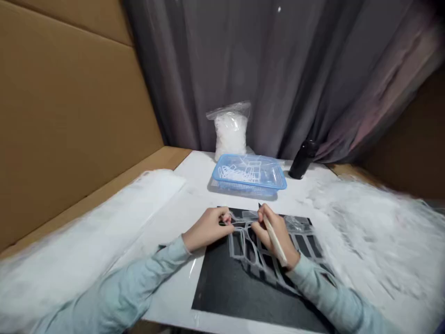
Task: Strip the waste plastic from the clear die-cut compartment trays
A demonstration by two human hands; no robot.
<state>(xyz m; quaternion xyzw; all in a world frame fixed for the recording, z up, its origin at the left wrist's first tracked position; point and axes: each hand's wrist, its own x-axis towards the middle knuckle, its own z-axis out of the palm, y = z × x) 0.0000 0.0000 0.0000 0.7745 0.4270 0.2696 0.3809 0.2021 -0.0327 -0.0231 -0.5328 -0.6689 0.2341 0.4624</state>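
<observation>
A black mat lies on the white table, partly covered by a thin translucent plastic sheet with whitish frame-like outlines. My left hand is closed at the sheet's upper left edge, thumb and fingers pinching the clear plastic. A slim white-handled, pen-shaped tool is gripped in my right hand, over the upper middle of the sheet. A dark tip shows just past my fingers; its exact kind cannot be made out. Both hands are close together, a short gap apart.
Behind the mat stands a blue basket holding white frame-like pieces. A zip bag full of white material and a black bottle are farther back. Clear plastic is heaped at right and stacked at left. Cardboard walls the left.
</observation>
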